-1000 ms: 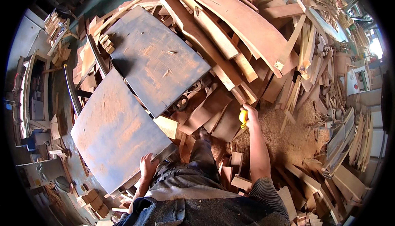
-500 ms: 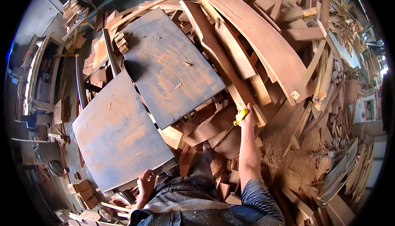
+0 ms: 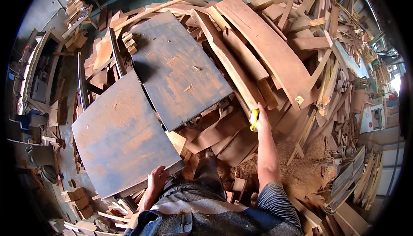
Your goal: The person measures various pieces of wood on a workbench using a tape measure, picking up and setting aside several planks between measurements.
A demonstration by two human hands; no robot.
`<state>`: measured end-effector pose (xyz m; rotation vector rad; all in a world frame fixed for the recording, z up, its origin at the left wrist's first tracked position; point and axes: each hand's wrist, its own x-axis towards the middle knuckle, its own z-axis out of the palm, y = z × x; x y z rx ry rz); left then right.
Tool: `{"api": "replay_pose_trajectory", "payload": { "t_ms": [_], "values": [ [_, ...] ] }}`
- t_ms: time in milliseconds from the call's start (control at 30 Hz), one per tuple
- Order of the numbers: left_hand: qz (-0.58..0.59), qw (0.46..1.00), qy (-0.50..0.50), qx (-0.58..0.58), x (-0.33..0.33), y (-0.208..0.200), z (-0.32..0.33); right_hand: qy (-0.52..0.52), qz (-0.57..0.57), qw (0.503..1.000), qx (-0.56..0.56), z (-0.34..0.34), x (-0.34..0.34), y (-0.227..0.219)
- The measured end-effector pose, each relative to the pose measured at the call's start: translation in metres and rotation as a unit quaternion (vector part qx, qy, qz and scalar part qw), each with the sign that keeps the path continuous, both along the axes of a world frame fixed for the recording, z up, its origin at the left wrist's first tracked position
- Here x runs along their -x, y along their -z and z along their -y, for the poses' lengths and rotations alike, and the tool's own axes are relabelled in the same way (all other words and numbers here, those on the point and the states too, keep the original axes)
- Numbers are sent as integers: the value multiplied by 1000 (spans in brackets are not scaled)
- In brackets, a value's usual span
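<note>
My right hand [image 3: 260, 120] is closed around a small rounded yellow object that looks like a tape measure [image 3: 254, 119]. Its fingers also touch the near end of a long plank [image 3: 228, 57], which leans lengthwise over the wood pile. At the near edge of a grey metal machine table [image 3: 124, 143], my left hand [image 3: 157, 179] rests with loosely bent fingers and nothing visible in them. A second metal plate [image 3: 180, 72] adjoins that table at a slightly different level. Sawdust and a few chips lie on both.
Beside the plank lie a shorter board [image 3: 245, 55] and a broad board [image 3: 264, 49]. Offcuts [image 3: 307, 42] heap up at the far right, above piled sawdust [image 3: 301, 169]. Dark metal rails [image 3: 82, 81] stand left of the table. Stacked blocks [image 3: 78, 201] sit at lower left.
The long plank has turned, so a lighter, sunlit side faces up. My right hand has turned with the yellow object and come slightly nearer. My left hand stays at the table edge.
</note>
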<state>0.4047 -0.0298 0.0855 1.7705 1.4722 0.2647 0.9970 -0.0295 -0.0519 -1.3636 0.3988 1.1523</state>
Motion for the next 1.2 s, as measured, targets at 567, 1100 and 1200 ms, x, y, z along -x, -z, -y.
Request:
{"api": "replay_pose_trajectory", "payload": {
  "t_ms": [567, 1100, 1200],
  "values": [
    [-47, 988, -143, -27, -23, -14, 31, -462, 647, 411, 446, -163, -108, -34],
    [290, 919, 115, 243, -138, -6, -74, -286, 44, 954, 74, 12, 101, -148],
    [335, 892, 145, 268, -176, -5, -89, -216, 94, 972, 18, 55, 185, -138]
  ]
}}
